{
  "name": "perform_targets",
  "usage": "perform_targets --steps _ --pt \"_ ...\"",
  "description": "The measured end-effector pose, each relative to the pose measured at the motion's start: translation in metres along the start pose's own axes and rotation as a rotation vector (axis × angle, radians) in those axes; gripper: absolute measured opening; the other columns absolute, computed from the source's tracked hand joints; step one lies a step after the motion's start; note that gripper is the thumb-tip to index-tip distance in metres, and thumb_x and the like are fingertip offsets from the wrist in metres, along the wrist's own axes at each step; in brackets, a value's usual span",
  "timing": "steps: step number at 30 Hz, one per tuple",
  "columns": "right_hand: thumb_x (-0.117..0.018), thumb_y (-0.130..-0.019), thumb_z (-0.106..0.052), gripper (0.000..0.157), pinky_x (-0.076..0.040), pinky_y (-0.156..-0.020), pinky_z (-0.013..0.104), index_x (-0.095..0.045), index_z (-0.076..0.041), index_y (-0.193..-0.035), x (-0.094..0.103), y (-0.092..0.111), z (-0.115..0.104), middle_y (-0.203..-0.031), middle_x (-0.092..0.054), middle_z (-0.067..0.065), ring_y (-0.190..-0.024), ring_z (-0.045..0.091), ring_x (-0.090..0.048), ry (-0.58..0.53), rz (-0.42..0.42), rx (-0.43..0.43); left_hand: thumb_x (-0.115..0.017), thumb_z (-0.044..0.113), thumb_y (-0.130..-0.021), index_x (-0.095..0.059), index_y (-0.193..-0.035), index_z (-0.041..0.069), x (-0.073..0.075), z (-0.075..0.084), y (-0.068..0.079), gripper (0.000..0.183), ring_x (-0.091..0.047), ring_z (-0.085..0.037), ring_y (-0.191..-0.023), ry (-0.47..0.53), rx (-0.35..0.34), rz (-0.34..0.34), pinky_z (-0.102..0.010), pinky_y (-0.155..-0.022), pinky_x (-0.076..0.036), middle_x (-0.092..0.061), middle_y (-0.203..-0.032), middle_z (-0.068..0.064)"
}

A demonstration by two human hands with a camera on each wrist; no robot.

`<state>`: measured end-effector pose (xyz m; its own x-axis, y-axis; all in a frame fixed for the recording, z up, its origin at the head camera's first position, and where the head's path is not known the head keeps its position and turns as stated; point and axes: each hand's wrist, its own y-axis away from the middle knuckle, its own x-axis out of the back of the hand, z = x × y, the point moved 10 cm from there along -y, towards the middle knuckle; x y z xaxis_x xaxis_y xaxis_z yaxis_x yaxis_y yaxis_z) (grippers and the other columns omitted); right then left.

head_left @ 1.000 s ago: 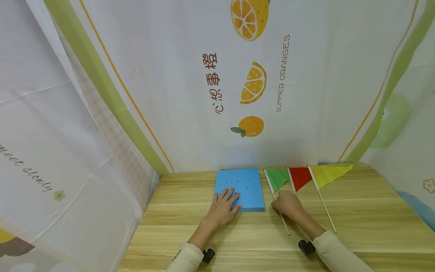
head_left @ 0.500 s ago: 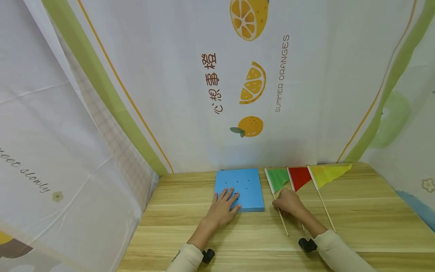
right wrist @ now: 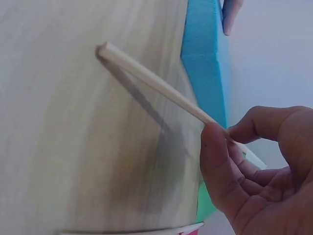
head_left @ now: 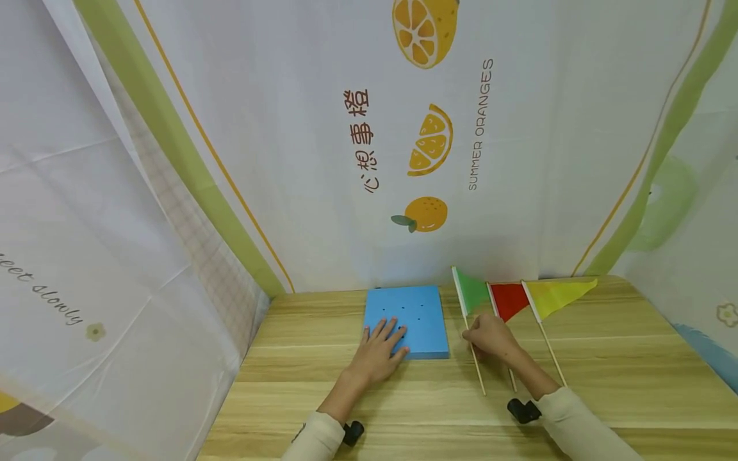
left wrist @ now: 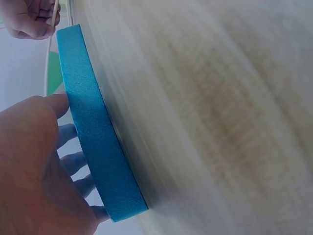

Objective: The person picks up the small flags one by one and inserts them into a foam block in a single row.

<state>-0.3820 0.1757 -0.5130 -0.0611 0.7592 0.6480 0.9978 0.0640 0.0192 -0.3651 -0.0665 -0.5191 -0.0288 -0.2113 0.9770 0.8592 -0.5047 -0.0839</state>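
My left hand (head_left: 376, 355) rests with spread, straight fingers on a blue foam block (head_left: 429, 333) that lies flat and has several small holes in its top. To the block's right, my right hand (head_left: 490, 336) pinches the wooden stick of a green pennant flag (head_left: 471, 293) between thumb and forefinger. In the right wrist view the stick (right wrist: 151, 81) slants, its lower end at or very near the tabletop and its cloth end higher. A red pennant flag (head_left: 509, 299) lies just right of it, its stick partly hidden by my right hand.
A yellow pennant flag (head_left: 556, 298) lies on the wooden table (head_left: 311, 397) farther right. Behind the table hangs a white curtain (head_left: 323, 243) printed with oranges; another drape (head_left: 173, 307) closes the left side.
The green flag has been raised from the table at its cloth end, pinched by my right hand, which has moved slightly up. My left hand stays on the foam block.
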Motion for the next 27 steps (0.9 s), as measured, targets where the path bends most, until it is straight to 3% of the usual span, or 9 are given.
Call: perform_targets --steps 4,13,19,27 --pt "-0.067 -0.093 -0.010 0.035 -0.042 -0.050 0.027 -0.056 -0.010 -0.059 0.007 -0.001 -0.006 -0.053 -0.052 0.000 -0.050 0.014 -0.051 0.004 0.031 0.019 -0.047 0.045 -0.114 -0.043 -0.165 0.019 -0.001 -0.001 -0.001 0.058 -0.028 -0.037 -0.163 0.001 0.002 -0.005 -0.067 -0.130 -0.024 -0.033 -0.175 -0.011" --pt "-0.065 -0.093 -0.005 0.013 -0.062 -0.056 0.030 -0.065 0.000 -0.081 0.021 -0.005 -0.023 -0.070 -0.068 0.008 -0.058 0.019 -0.072 -0.055 0.078 0.073 -0.046 0.045 -0.115 -0.041 -0.167 0.019 -0.001 -0.001 0.000 0.058 -0.026 -0.037 -0.164 -0.004 0.001 -0.010 -0.067 -0.130 -0.022 -0.031 -0.176 -0.011" --pt "-0.065 -0.093 -0.005 0.007 -0.059 -0.054 0.027 -0.065 0.001 -0.089 0.029 -0.008 -0.041 -0.073 -0.070 0.009 -0.060 0.018 -0.071 -0.067 0.111 0.135 -0.043 0.045 -0.115 -0.038 -0.168 0.019 -0.002 0.000 0.000 0.059 -0.025 -0.038 -0.164 -0.033 -0.010 -0.019 -0.068 -0.130 -0.022 -0.029 -0.176 -0.012" --pt "-0.064 -0.092 -0.005 0.005 -0.056 -0.057 0.028 -0.063 -0.005 -0.087 0.035 -0.014 -0.062 -0.074 -0.072 0.006 -0.061 0.017 -0.072 -0.048 0.160 0.201 -0.043 0.045 -0.115 -0.038 -0.168 0.019 -0.003 0.001 0.002 0.059 -0.025 -0.037 -0.165 -0.018 0.003 -0.032 -0.067 -0.131 -0.021 -0.028 -0.177 -0.011"
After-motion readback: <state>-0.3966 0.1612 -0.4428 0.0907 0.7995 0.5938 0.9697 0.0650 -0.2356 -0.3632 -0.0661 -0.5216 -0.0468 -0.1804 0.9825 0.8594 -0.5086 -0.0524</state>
